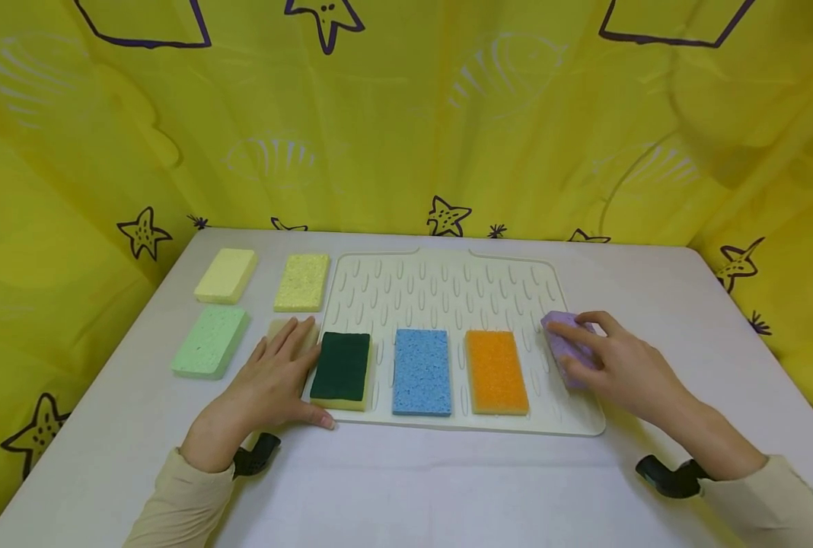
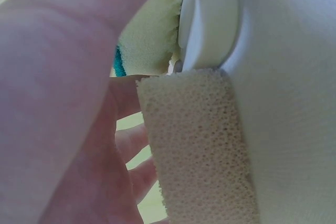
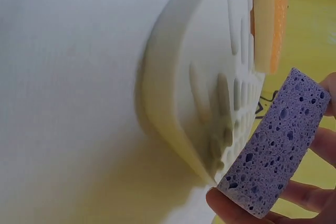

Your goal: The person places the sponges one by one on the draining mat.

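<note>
Three sponges sit in a row on the white mat [image 1: 447, 289], right hand [image 1: 619, 365] now pinching the purple sponge [image 1: 562, 342] at the mat's right edge, left hand [image 1: 276, 380] flat on the beige sponge [image 2: 197, 150] on the worktop [image 1: 406, 487] (three more wait left of it).
</note>
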The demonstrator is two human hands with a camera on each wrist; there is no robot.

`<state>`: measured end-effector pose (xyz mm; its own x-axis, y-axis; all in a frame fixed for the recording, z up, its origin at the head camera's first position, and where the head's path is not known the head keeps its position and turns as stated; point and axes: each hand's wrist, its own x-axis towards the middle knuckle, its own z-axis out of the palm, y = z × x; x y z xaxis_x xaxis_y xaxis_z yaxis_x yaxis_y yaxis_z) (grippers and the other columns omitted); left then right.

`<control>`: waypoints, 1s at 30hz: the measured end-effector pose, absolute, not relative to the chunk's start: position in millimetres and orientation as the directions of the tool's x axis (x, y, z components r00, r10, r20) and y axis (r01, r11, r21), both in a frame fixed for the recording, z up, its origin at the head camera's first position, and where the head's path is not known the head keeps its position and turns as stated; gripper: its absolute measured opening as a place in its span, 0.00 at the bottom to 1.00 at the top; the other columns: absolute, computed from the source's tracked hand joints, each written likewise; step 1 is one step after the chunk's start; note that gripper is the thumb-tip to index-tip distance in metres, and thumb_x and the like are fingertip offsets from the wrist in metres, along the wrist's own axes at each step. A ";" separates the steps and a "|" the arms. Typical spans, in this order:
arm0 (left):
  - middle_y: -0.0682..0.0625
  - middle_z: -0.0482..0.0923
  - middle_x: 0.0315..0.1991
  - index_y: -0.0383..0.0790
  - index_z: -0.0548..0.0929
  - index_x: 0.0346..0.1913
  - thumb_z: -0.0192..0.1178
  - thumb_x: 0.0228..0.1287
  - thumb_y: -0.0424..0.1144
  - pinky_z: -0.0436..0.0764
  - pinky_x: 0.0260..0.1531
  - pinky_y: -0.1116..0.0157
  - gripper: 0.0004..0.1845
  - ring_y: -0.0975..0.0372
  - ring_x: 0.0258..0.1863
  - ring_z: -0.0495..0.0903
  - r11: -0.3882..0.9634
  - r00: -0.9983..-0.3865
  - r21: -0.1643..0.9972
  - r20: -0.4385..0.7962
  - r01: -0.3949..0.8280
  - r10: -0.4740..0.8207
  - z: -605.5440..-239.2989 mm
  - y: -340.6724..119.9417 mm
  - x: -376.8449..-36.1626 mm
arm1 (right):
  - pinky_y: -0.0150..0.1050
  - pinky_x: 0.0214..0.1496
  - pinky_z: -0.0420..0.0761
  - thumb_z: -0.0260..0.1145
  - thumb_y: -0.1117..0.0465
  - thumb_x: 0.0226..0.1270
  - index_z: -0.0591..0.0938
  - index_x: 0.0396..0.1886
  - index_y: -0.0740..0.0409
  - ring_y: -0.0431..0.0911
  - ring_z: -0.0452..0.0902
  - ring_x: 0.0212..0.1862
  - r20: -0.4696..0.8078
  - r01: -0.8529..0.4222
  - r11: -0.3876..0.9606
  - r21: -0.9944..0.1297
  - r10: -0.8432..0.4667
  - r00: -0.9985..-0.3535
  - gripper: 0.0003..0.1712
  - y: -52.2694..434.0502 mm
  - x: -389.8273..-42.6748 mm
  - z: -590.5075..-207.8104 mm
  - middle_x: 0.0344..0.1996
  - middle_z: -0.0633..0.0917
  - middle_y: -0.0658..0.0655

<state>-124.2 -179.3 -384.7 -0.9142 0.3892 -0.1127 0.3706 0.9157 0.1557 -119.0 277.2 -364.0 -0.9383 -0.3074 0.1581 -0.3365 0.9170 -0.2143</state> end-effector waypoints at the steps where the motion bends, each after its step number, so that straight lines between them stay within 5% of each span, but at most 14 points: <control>1: 0.47 0.38 0.72 0.47 0.62 0.66 0.55 0.21 0.80 0.48 0.60 0.38 0.63 0.50 0.70 0.37 0.916 -0.914 0.155 -0.112 0.371 0.389 -384.6 -179.3 -124.2 | 0.44 0.24 0.75 0.60 0.48 0.58 0.73 0.57 0.36 0.50 0.75 0.28 0.152 -0.336 0.917 -0.213 -0.309 -0.939 0.24 275.8 -118.5 -364.2 0.52 0.70 0.61; 12: 0.47 0.38 0.72 0.46 0.62 0.66 0.55 0.20 0.80 0.47 0.60 0.38 0.63 0.50 0.70 0.36 0.917 -0.915 0.158 -0.118 0.366 0.386 -383.5 -178.5 -123.6 | 0.36 0.20 0.71 0.60 0.43 0.57 0.73 0.57 0.35 0.44 0.69 0.23 0.088 -0.334 0.928 -0.167 -0.323 -0.942 0.25 261.6 -113.7 -365.2 0.51 0.72 0.59; 30: 0.47 0.39 0.71 0.47 0.62 0.66 0.55 0.21 0.80 0.48 0.60 0.39 0.63 0.50 0.70 0.37 0.914 -0.914 0.155 -0.106 0.374 0.392 -382.8 -178.7 -124.0 | 0.46 0.19 0.76 0.62 0.43 0.55 0.73 0.57 0.40 0.56 0.76 0.35 0.026 -0.309 0.945 -0.107 -0.308 -0.951 0.28 243.0 -105.1 -366.9 0.52 0.70 0.64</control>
<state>-124.0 -178.7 -382.8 -0.9141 0.3916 -0.1055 0.3738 0.9144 0.1553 -105.1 243.0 -366.9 -0.9509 -0.3084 0.0264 -0.3094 0.9448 -0.1075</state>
